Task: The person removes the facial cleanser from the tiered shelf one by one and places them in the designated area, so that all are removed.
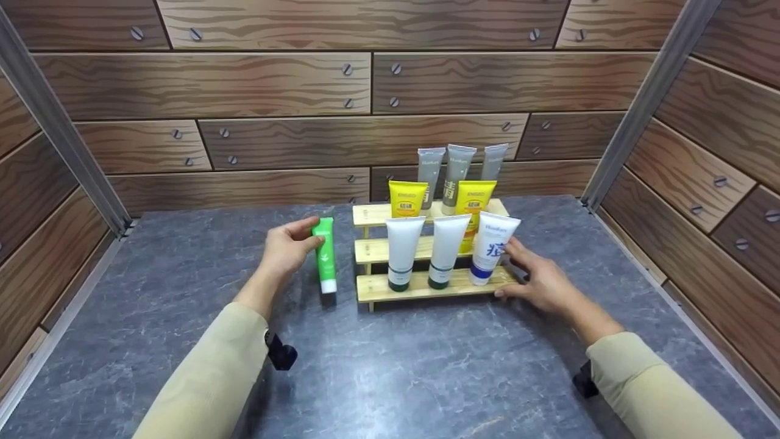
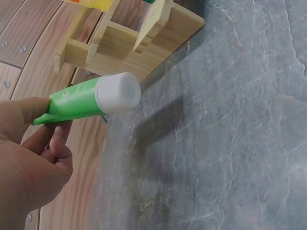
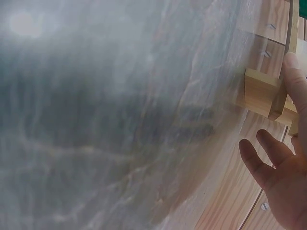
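My left hand (image 1: 286, 247) pinches a green tube (image 1: 326, 256) near its flat top end, between thumb and fingers. The tube's white cap (image 2: 117, 92) points down, and its shadow falls on the table in the left wrist view. At the right end of a tiered wooden rack (image 1: 420, 295), my right hand (image 1: 542, 280) has its thumb (image 3: 292, 72) at the lowest shelf's edge. Its other fingers are spread loosely beside a white tube with a blue band (image 1: 495, 247), which leans slightly right on that shelf. Two white tubes with dark green caps (image 1: 404, 250) stand left of it.
Two yellow tubes (image 1: 408, 198) stand on the middle shelf and several grey tubes (image 1: 458, 174) on the top one. Under everything lies a grey marbled table (image 1: 390, 372). Wood-patterned walls (image 1: 274, 85) rise at the back and sides.
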{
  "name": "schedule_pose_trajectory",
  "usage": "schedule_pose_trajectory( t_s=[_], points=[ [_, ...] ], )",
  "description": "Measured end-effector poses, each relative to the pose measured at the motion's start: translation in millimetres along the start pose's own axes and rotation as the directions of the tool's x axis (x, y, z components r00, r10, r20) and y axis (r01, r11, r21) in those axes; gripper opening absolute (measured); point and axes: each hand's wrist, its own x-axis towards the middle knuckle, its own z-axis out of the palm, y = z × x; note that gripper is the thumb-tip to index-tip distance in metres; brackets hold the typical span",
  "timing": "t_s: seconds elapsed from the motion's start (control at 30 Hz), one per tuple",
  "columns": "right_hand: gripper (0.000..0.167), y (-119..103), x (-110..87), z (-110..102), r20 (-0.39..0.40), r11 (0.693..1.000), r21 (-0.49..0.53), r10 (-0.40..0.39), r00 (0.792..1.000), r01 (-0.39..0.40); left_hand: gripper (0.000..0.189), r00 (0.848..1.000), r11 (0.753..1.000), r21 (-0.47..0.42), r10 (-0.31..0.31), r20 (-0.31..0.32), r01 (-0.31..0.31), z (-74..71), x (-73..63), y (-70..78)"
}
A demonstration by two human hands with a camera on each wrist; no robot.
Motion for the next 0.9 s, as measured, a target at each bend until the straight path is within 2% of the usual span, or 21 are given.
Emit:
schedule_pose_trajectory(
  t_s=[0.23, 0.57, 0.9],
  points=[
    [0.111, -1, 0.2, 0, 0.0, 1.0, -0.001, 0.007, 1.0, -0.007, 0.044, 1.0, 0.999, 0.047, -0.027, 0.01, 0.027, 3.6, -1.2, -7.3],
    [0.106, 0, -0.9, 0, -0.021, 1.0, -0.01, -0.023, 1.0, 0.022, 0.044, 0.997, 0.997, 0.034, -0.071, 0.009, 0.071, 10.7, 2.1, -18.8],
    [0.107, 1, 0.0, 0, -0.005, 1.0, -0.013, 0.004, 1.0, -0.004, 0.045, 0.997, 0.997, 0.022, -0.079, 0.015, 0.079, 17.8, 4.6, -25.7]
  ],
)
